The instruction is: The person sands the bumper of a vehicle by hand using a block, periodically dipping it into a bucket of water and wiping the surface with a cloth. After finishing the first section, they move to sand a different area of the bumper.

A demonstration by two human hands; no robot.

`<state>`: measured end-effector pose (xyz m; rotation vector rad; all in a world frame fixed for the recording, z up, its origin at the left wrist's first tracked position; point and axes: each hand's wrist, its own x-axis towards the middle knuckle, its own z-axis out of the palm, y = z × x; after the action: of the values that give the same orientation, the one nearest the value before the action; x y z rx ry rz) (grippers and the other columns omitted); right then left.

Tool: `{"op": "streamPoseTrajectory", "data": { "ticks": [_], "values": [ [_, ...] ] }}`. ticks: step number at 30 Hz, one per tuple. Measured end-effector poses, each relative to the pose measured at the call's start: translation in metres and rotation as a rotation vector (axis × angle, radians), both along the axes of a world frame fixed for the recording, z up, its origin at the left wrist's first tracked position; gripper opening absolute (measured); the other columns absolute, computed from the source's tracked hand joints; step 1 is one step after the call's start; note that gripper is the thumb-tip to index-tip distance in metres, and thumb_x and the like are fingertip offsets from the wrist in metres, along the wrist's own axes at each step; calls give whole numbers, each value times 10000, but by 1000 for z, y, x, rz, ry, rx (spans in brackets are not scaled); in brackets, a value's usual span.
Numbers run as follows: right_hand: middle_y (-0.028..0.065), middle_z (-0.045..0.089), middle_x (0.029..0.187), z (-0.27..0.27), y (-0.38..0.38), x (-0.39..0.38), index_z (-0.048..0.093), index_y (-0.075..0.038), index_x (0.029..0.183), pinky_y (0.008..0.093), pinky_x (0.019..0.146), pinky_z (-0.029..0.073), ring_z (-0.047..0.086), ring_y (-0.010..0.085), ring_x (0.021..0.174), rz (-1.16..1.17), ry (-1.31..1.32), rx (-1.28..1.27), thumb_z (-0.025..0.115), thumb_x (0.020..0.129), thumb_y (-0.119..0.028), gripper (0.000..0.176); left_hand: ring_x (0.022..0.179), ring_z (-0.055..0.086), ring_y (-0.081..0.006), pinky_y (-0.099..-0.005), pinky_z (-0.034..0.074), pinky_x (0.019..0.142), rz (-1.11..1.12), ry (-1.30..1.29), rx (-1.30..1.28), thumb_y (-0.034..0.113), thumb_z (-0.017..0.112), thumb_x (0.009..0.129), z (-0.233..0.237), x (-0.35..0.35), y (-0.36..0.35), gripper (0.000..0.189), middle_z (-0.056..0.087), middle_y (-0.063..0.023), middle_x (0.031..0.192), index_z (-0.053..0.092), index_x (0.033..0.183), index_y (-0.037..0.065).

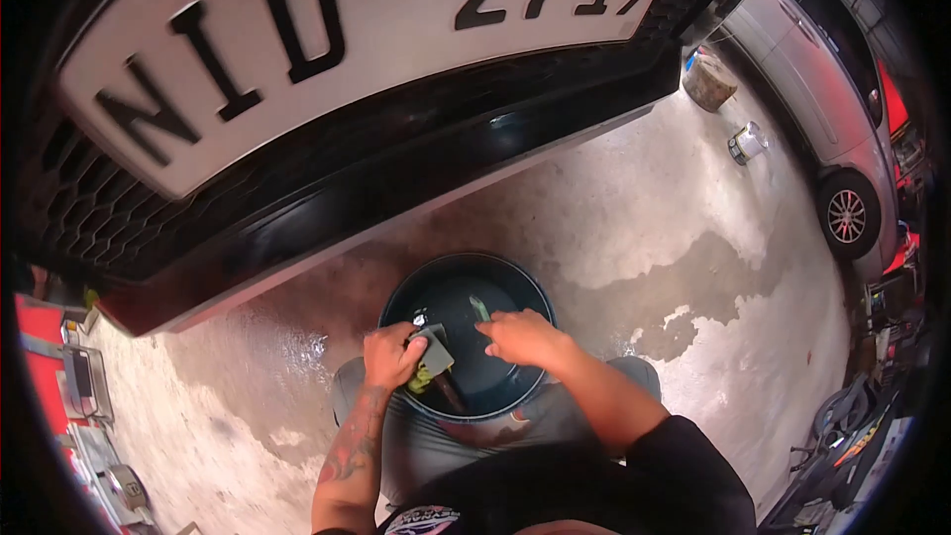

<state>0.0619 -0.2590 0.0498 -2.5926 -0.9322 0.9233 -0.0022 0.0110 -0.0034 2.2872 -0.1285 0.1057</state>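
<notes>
A dark round basin (467,264) with dark liquid in it sits between my knees. Over its left rim, my left hand (392,355) is closed on a flat grey-green block (432,350). Just below the block are something yellow-green (422,377) and a dark brown stick-like piece (451,392). On the right side, my right hand (525,339) is closed over the basin, pinching a thin pale-green strip (480,308) that points up and left. I cannot tell what the strip is.
A car's black front bumper (396,154) with a white number plate (386,20) hangs over the basin's far side. Wet patches (684,282) mark the concrete floor. A tree-stump-like block (709,81), a metal can (747,143) and a silver car (807,59) stand at the right.
</notes>
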Motion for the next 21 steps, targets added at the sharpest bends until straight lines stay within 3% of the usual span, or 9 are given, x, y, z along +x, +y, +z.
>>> {"op": "streamPoseTrajectory", "data": {
  "ticks": [6,9,13,17,21],
  "values": [
    [195,677,1281,-14,18,10,626,-105,1404,510,991,532,648,395,1203,-14,28,-14,713,943,-318,515,840,699,-426,-492,550,737,26,17,31,507,608,945,4,0,-4,462,719,-200,868,756,994,72],
    [210,676,1317,-52,13,15,617,-117,1432,482,1062,499,632,402,1241,-63,84,7,722,923,-360,573,873,711,-414,-506,551,769,17,85,98,572,588,948,11,-1,-7,516,730,-198,884,755,1026,89],
    [209,665,1351,-65,5,9,607,-102,1443,458,1096,482,621,388,1272,-125,74,-92,733,917,-356,598,885,722,-394,-496,554,785,0,178,182,656,574,936,24,0,-12,603,746,-183,884,756,1037,90],
    [198,658,1369,-54,-2,1,613,-102,1437,451,1103,476,603,371,1305,-202,60,-59,740,924,-355,586,882,737,-361,-468,557,797,-1,235,208,742,627,862,32,-2,-19,695,762,-156,872,745,991,69],
    [193,643,1398,-64,-6,-7,599,-91,1448,437,1121,460,585,351,1333,-241,16,-58,746,922,-361,609,852,731,-366,-446,554,786,-23,249,210,681,683,857,33,-1,-17,624,733,-160,816,725,997,74]
  ]
}}
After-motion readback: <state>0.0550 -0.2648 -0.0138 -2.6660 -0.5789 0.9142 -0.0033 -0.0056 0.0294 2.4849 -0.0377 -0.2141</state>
